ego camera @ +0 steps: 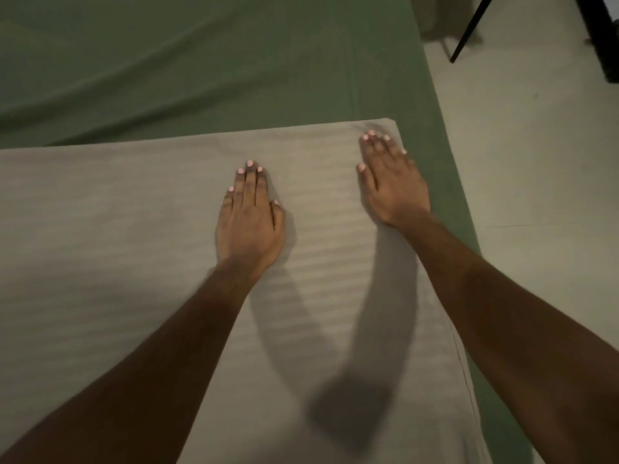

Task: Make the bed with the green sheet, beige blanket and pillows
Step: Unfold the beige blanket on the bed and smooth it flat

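The beige blanket (117, 229), faintly striped, lies flat over the near part of the bed. Its far edge runs across the middle of the view and its corner sits at the right. The green sheet (217, 61) covers the mattress beyond it and shows as a strip along the bed's right side. My left hand (249, 219) rests flat on the blanket with straight fingers. Flat too, my right hand (390, 182) presses the blanket close to its far right corner. No pillows are in view.
A pale floor (536, 162) lies to the right of the bed. A thin black leg (469, 31) slants down to the floor at the top right, next to a dark object (606, 38) at the frame's edge.
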